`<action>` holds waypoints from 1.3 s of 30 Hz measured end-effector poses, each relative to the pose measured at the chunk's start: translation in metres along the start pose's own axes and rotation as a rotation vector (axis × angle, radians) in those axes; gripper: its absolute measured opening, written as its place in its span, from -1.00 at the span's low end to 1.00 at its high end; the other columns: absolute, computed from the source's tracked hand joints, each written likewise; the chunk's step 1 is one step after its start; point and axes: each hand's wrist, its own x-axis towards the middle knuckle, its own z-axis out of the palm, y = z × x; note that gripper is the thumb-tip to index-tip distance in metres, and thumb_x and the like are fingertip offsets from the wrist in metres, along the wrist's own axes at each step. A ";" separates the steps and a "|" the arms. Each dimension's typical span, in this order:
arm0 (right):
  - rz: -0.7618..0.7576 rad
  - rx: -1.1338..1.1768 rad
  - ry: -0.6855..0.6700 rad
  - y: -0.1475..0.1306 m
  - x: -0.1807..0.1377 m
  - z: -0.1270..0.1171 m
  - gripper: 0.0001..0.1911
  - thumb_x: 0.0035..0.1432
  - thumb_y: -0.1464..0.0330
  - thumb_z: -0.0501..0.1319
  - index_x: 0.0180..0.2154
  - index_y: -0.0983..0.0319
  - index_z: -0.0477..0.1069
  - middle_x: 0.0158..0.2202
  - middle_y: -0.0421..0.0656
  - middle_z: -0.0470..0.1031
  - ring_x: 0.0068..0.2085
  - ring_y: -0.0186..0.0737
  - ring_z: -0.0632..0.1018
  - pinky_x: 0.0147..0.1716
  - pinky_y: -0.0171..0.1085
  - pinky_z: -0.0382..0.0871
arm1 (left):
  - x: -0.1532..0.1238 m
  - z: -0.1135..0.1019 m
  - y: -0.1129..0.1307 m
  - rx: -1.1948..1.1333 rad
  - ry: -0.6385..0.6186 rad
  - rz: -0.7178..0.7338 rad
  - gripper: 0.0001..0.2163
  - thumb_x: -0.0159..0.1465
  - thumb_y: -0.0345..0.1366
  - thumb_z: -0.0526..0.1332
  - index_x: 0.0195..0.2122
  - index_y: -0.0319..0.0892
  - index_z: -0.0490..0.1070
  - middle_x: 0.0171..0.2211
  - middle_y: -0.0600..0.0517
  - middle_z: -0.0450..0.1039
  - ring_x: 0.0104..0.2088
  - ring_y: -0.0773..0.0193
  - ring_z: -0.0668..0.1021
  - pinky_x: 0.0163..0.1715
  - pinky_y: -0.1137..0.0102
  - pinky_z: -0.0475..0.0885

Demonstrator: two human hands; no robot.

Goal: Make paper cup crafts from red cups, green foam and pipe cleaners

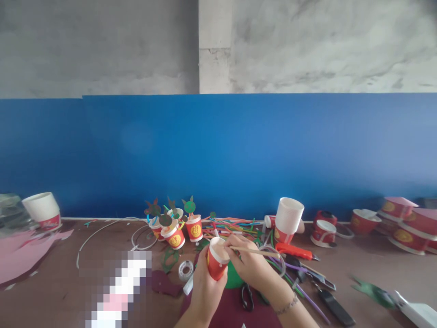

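Observation:
My left hand [208, 284] is wrapped around a red and white paper cup [217, 266], its pale end tilted up toward me. In my right hand [247, 266] is a thin wooden stick [259, 251], pinched between the fingers and pointing off to the right. Its front end is hidden by my fingers at the cup's rim, so I cannot tell whether it touches the cup. Beneath my hands lie a dark red sheet [246, 316], a green paper piece [235, 278] and black-handled scissors [247, 297].
Decorated paper cups [174, 238] stand at the back left of a tape roll [185, 270]. Colourful sticks [235, 224] lie behind my hands. To the right are a tall cup stack [289, 216], an orange-red cutter [295, 250] and a black key fob [336, 307]. Pink paper [27, 255] lies far left.

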 end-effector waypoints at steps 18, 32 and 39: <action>0.021 0.155 -0.032 0.011 -0.002 0.011 -0.74 0.22 0.53 -0.02 -0.42 0.20 0.35 -0.43 -0.22 0.46 -0.39 -0.31 0.45 -0.36 -0.34 0.25 | -0.003 0.004 -0.006 0.009 -0.046 -0.034 -0.62 0.11 -0.42 0.16 -0.01 -0.27 0.29 -0.14 -0.20 0.50 -0.16 0.07 0.57 -0.20 0.27 0.49; 0.113 0.110 0.079 -0.008 -0.001 -0.023 -0.85 0.19 0.31 0.12 -0.27 0.17 0.45 -0.30 -0.13 0.50 -0.25 -0.19 0.48 -0.27 -0.26 0.35 | -0.003 0.006 -0.004 -0.135 -0.073 -0.080 -0.58 0.10 -0.39 0.21 0.02 -0.19 0.26 -0.13 -0.13 0.48 -0.16 0.10 0.56 -0.17 0.26 0.47; -0.081 -0.063 -0.027 -0.035 -0.003 -0.021 -0.74 0.22 0.47 0.04 -0.46 0.20 0.42 -0.46 -0.17 0.39 -0.36 -0.23 0.40 -0.36 -0.27 0.26 | -0.002 -0.002 0.006 -0.303 -0.102 -0.160 -0.53 0.05 -0.45 0.22 0.02 -0.17 0.24 -0.11 -0.09 0.46 -0.14 0.13 0.53 -0.12 0.27 0.44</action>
